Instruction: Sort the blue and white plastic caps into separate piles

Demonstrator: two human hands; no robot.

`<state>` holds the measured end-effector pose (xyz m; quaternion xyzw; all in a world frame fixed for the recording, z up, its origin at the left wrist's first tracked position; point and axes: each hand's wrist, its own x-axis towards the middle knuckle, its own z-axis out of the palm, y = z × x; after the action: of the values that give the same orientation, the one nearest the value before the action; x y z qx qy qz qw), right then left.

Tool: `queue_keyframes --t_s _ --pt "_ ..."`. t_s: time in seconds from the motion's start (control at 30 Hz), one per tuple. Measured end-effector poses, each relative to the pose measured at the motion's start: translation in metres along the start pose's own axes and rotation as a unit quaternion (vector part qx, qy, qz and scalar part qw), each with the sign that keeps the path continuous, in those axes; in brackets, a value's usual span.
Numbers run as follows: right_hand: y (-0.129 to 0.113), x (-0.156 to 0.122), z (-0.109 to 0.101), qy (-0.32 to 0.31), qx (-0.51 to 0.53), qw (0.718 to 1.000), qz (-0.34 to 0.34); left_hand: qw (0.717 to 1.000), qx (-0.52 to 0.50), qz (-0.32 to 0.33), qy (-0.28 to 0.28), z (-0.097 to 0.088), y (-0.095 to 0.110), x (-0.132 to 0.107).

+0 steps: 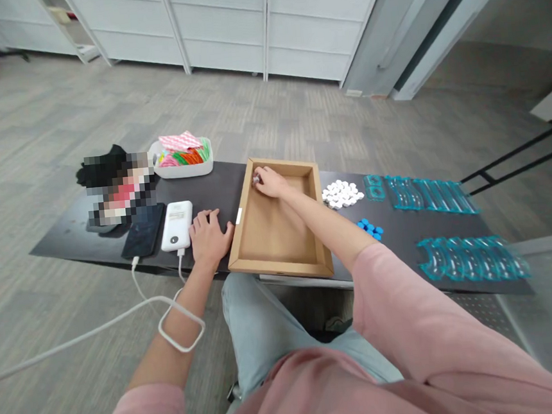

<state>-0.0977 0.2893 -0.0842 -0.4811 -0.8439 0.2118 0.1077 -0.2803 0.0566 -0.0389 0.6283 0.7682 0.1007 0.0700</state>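
Note:
My right hand (270, 183) reaches into the far left corner of a shallow cardboard tray (281, 268) on the black table (216, 189). Its fingers are curled around a small grey object (256, 180) that I cannot name. My left hand (210, 237) lies flat on the table just left of the tray, fingers spread, holding nothing. A white power bank (177, 225) sits right beside that hand, with a white cable (170, 319) hanging off the table edge and looping over my left forearm.
A dark phone (143, 230) lies left of the power bank. A white bin of colourful packets (183, 154) stands at the back. Right of the tray are a pile of white caps (341, 193), a few blue caps (370, 228) and rows of teal plastic pieces (468, 258).

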Motion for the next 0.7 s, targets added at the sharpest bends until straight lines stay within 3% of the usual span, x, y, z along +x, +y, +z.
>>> queue_keyframes --t_s 0.13,0.23,0.33,0.5,0.7 --pt "-0.007 -0.015 0.004 -0.047 -0.009 0.995 -0.092 1.0 -0.005 -0.001 -0.005 0.0 0.001 0.001" --pt "-0.01 -0.047 0.001 -0.092 0.016 0.983 -0.161 1.0 -0.013 -0.017 -0.008 0.0 0.003 0.001" --pt "-0.006 -0.088 -0.011 -0.101 0.067 0.976 -0.179 0.999 -0.023 -0.024 -0.007 0.001 0.005 0.001" --pt "0.032 -0.157 -0.052 -0.038 0.129 0.984 -0.12 1.0 -0.024 -0.016 0.009 0.005 0.003 -0.001" --pt "0.118 -0.231 -0.103 0.15 0.128 0.98 0.036 1.0 -0.012 -0.013 0.012 0.002 0.008 -0.004"
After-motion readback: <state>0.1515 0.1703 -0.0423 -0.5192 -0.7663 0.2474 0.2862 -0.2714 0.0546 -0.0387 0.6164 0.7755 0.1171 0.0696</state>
